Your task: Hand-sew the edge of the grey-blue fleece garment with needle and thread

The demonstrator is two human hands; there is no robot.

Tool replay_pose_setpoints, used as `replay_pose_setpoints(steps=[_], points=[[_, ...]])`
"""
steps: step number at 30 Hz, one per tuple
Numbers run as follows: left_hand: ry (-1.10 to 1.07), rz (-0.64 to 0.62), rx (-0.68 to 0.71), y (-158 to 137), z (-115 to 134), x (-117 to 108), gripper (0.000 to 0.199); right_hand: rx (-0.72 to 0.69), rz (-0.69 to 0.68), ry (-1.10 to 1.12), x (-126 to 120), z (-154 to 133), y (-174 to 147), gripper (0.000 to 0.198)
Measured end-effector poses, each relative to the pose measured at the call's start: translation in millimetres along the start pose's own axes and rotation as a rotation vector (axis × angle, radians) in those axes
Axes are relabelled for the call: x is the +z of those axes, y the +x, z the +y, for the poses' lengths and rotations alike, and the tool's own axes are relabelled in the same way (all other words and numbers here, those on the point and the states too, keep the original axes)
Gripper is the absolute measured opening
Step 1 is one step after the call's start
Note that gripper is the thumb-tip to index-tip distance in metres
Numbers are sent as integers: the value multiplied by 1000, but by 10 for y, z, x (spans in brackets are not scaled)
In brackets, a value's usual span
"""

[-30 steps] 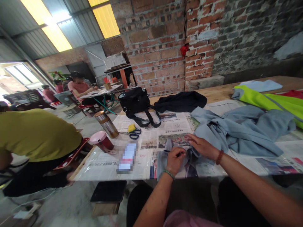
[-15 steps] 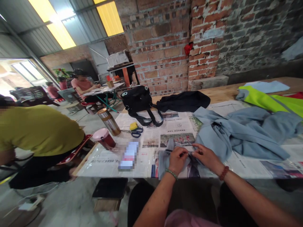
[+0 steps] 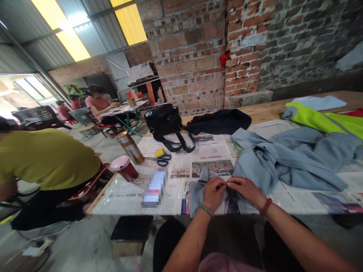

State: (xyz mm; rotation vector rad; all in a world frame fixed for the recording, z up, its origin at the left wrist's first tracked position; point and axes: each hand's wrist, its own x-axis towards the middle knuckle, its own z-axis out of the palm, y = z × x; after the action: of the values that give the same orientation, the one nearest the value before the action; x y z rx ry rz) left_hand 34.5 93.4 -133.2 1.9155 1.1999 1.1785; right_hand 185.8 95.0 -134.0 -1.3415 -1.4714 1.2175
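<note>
I have both hands low at the near edge of the table (image 3: 272,109), which is covered with newspaper (image 3: 204,151). My left hand (image 3: 213,193) and my right hand (image 3: 246,189) meet fingertip to fingertip over a folded part of the grey-blue garment (image 3: 283,162); the fingers of each hand are drawn narrow, pinching the cloth between thumb and forefinger. I cannot tell whether a small item is held inside the pinch. The garment lies bunched on the newspaper, spreading from my hands toward the right and the far side, with its near flap flat just under my hands. A yellow-green vest (image 3: 326,121) lies beyond it at the right. A black bag (image 3: 166,121) and a dark cloth (image 3: 219,121) sit at the far side, touching each other. Scissors (image 3: 162,161) lie near the bag straps, with a metal flask (image 3: 129,146) and a pink cup (image 3: 124,168) at the left edge. A person in a yellow shirt (image 3: 48,158) bends over, left of the table.
</note>
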Motion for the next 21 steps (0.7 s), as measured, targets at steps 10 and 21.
replay_pose_setpoints(steps=[10,21], points=[[40,9,-136,19,-58,66,17,-31,167,-94,12,-68,-14,25],[13,-56,-33,23,-47,14,10,12,285,220,114,-59,16,22]])
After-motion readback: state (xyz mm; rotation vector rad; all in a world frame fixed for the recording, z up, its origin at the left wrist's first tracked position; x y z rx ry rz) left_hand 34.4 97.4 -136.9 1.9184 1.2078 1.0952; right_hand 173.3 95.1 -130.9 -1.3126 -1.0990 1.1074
